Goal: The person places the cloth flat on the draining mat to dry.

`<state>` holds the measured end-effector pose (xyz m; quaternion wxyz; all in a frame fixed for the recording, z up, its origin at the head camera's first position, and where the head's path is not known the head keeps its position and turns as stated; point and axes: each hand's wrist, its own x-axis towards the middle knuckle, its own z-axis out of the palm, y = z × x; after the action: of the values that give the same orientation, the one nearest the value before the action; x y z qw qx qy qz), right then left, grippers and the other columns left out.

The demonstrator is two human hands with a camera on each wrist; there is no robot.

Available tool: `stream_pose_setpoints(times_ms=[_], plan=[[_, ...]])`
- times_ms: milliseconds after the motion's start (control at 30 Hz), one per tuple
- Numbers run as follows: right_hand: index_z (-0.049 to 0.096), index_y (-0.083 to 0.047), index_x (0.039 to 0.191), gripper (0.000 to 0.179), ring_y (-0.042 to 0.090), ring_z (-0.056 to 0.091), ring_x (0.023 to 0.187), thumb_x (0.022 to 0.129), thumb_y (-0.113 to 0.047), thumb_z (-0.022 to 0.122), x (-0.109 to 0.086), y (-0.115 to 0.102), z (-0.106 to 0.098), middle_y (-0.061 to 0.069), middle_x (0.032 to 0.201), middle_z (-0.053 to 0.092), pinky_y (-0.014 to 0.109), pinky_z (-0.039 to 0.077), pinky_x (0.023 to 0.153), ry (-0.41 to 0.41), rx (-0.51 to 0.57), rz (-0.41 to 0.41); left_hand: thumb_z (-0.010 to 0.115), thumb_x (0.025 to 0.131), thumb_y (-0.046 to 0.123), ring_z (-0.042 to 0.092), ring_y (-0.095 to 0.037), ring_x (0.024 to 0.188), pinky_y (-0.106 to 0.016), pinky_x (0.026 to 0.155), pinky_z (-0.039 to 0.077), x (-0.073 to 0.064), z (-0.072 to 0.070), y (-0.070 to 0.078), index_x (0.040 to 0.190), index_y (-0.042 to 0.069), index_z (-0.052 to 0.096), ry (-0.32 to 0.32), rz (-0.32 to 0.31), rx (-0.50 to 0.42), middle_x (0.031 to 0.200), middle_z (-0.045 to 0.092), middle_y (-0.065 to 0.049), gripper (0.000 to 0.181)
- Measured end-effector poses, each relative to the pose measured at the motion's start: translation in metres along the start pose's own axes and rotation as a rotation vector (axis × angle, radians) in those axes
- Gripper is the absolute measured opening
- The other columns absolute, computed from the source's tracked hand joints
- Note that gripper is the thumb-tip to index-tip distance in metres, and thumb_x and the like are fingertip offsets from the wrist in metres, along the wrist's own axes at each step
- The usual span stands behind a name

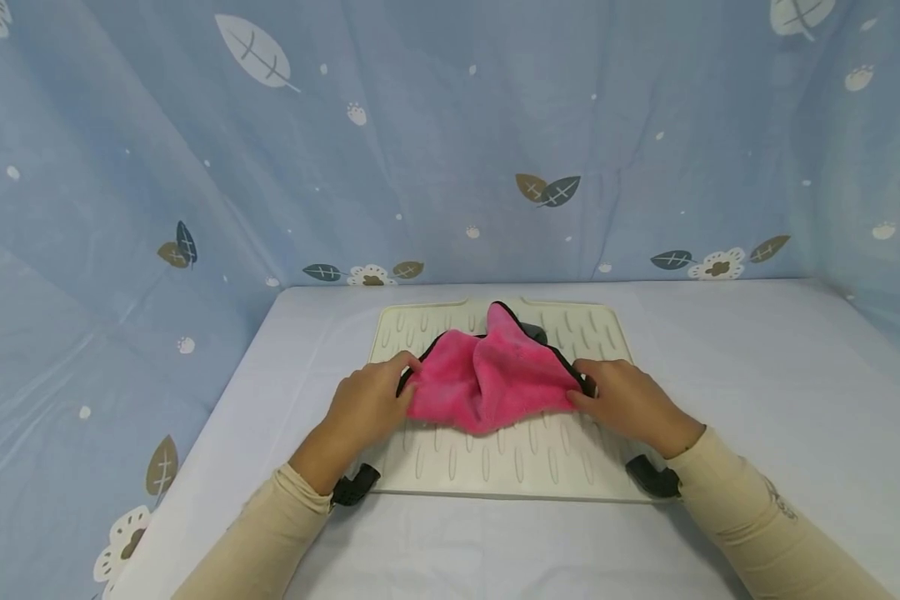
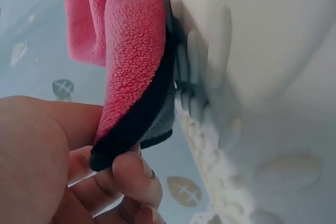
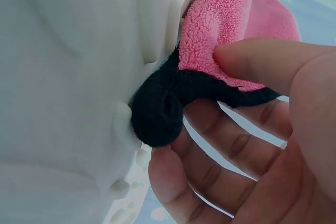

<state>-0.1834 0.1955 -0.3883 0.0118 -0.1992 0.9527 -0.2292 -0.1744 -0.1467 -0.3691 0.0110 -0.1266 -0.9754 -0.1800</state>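
Observation:
A pink plush cloth (image 1: 495, 375) with black edging lies rumpled over a cream ridged mat (image 1: 487, 471), its middle bunched into folds and a peak at the back. My left hand (image 1: 367, 404) pinches its left edge; in the left wrist view, thumb and fingers hold the black-trimmed corner (image 2: 126, 124), and a grey underside shows there. On the other side, my right hand (image 1: 630, 404) grips the right edge. The right wrist view has the thumb on the pink pile (image 3: 215, 40) and the fingers behind the curled black trim (image 3: 157, 108). A dark grey patch (image 1: 534, 333) shows behind the cloth's peak.
The mat lies on a white-covered table (image 1: 757, 375). Blue curtains (image 1: 450, 125) with leaf and flower prints hang behind and at the sides. Black wrist-camera pieces (image 1: 356, 485) sit beneath both wrists, close over the mat's front corners.

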Motion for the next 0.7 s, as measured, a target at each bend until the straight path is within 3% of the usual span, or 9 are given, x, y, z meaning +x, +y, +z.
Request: stream_pose_setpoints(times_ms=[133,267,467,700], plan=[[0.063,-0.006,0.095,0.013,0.009,0.045,0.054,0.090,-0.014,0.071,-0.0004,-0.0002,-0.0007,-0.005,0.063,0.053,0.024,0.037,0.048,-0.011,0.005,-0.002,0.061,0.092,0.012,0.032,-0.013,0.048,-0.027,0.046,0.026,-0.0007,-0.0037,-0.0010,0.118,0.017,0.064,-0.003,-0.027,0.007,0.054,0.039,0.004,0.026],[0.057,-0.010,0.085,0.014,0.007,0.043,0.049,0.091,-0.013,0.070,-0.0013,-0.0008,-0.0011,-0.005,0.059,0.046,0.023,0.036,0.047,-0.024,0.009,-0.004,0.060,0.089,0.010,0.034,-0.012,0.050,-0.027,0.048,0.027,-0.0006,-0.0031,-0.0009,0.116,0.017,0.064,-0.045,-0.033,0.007,0.057,0.040,0.006,0.029],[0.054,-0.012,0.081,0.018,0.007,0.042,0.049,0.092,-0.013,0.068,-0.0026,-0.0014,-0.0012,-0.005,0.058,0.042,0.023,0.035,0.047,-0.034,0.011,0.004,0.060,0.093,0.016,0.040,-0.013,0.050,-0.028,0.048,0.031,-0.0008,-0.0003,0.0000,0.116,0.017,0.065,-0.058,-0.037,0.020,0.061,0.052,0.006,0.024],[0.054,-0.013,0.080,0.019,0.008,0.040,0.050,0.092,-0.016,0.068,-0.0021,-0.0010,0.0014,-0.005,0.058,0.042,0.023,0.033,0.047,-0.018,0.017,0.010,0.060,0.097,0.026,0.060,-0.020,0.068,-0.039,0.064,0.051,0.0005,0.0061,0.0004,0.121,0.018,0.065,-0.037,-0.012,0.048,0.103,0.065,-0.002,0.026]])
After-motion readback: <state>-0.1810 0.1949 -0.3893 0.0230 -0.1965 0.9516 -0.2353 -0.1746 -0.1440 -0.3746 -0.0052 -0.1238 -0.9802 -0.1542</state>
